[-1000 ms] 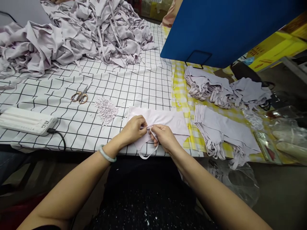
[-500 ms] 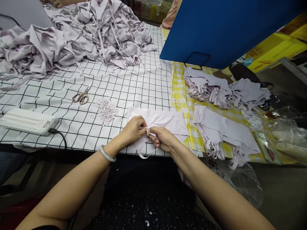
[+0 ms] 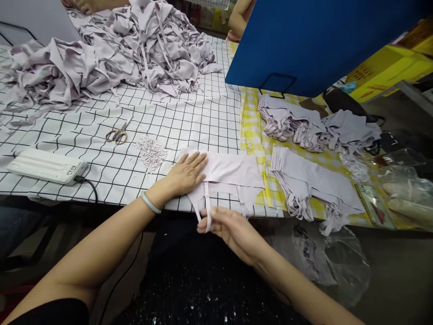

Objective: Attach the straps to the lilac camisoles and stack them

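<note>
A pale lilac strappy top lies spread on the checked cloth at the table's front edge. My left hand rests flat on its left end, fingers stretched out. One thin strap runs down from the top over the table edge. My right hand has its fingers hooked around the lower end of this strap, just off the edge. Left of the top is a heap of small fabric scraps, and beyond it lie scissors with bronze-coloured handles.
Tangled lilac tops form a big heap at the back left. Neat stacks of tops lie on the yellow checked cloth at right. A white power bank sits at left. Behind the blue board shows another person's arm.
My left hand has opened from a pinch and flattened on the top. My right hand has moved down toward me, pulling the strap out past the table edge.
</note>
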`<state>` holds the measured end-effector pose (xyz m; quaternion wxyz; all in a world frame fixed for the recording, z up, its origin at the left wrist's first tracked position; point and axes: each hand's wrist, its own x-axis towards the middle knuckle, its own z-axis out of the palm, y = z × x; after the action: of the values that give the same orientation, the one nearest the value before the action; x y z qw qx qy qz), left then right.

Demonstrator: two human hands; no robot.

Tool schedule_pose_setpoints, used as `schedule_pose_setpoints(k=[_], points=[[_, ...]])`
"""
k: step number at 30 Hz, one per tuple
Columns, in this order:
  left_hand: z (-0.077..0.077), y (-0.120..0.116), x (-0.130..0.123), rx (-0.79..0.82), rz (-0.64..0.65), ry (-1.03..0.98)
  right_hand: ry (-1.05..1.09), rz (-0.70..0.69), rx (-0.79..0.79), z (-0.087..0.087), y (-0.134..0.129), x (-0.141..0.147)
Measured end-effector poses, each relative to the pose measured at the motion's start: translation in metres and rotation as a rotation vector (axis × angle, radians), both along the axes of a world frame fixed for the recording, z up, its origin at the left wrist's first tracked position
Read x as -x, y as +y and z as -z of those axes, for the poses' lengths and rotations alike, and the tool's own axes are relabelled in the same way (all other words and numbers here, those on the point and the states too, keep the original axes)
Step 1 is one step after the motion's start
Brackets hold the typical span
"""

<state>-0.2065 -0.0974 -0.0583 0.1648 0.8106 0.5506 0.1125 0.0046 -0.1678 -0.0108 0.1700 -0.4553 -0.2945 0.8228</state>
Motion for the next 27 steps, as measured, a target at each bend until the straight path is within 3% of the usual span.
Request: schedule_pose_setpoints(k=[6, 8, 10, 12, 14, 17, 19, 21, 27], points=[[-0.001, -0.001, -0.007, 0.043, -0.008, 0.125, 0.128, 0.089, 0.172, 0.016, -0.039, -0.010], [-0.006, -0.001, -0.003, 0.061, -0.005, 0.133, 0.073, 0.121, 0.084, 0.016, -0.042, -0.018], [-0.014, -0.001, 0.006, 0.036, -0.050, 0.137, -0.103, 0.110, -0.166, 0.015, -0.036, -0.032], [-0.023, 0.003, 0.017, -0.042, -0.172, 0.157, -0.353, 0.095, -0.514, 0.015, -0.014, -0.051], [-0.033, 0.011, 0.029, -0.107, -0.333, 0.206, -0.613, 0.098, -0.842, 0.018, 0.027, -0.069], [-0.050, 0.029, 0.041, 0.024, -0.399, 0.301, -1.024, 0.069, -1.124, 0.024, 0.105, -0.081], [-0.060, 0.043, 0.043, 0.168, -0.331, 0.331, -1.201, 0.032, -1.155, 0.027, 0.150, -0.078], [-0.067, 0.055, 0.044, 0.256, -0.268, 0.337, -1.266, 0.021, -1.131, 0.030, 0.178, -0.073], [-0.076, 0.073, 0.043, 0.392, -0.237, 0.332, -1.292, -0.106, -1.059, 0.032, 0.194, -0.068]])
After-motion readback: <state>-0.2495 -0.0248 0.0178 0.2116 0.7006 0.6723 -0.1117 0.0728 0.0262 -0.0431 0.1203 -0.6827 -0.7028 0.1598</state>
